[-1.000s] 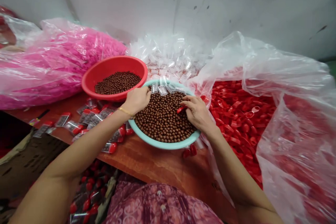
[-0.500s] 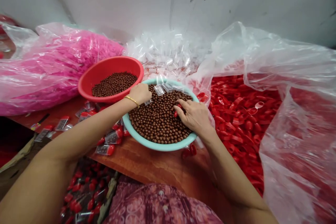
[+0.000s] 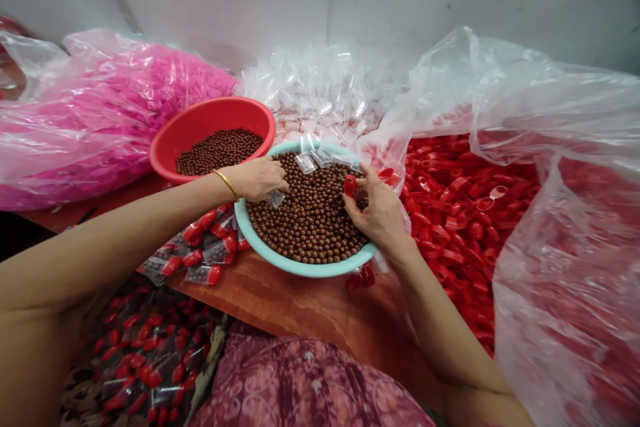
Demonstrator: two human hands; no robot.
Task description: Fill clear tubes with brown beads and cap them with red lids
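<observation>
Your right hand (image 3: 380, 213) pinches a red cap (image 3: 350, 185); your left hand (image 3: 257, 180), fingers closed, grips a clear bag (image 3: 275, 199) at the teal bowl's (image 3: 300, 268) 9 o'clock edge. A slack grip could drop either into the brown balls (image 3: 305, 227).

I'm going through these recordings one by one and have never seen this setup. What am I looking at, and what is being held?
There is no machine here. These are a person's own bare hands, filmed by one camera worn on the head, looking forward and down. The left hand, wearing a gold bangle, has a small clear plastic bag at its fingertips. The right hand holds a red plastic cap. Both are over a teal basin of glossy brown balls. A red basin with more balls stands beside it on a wooden table, near filled bags with red caps. Behind lie clear bags, a pink-filled plastic sack and loose red caps.
</observation>
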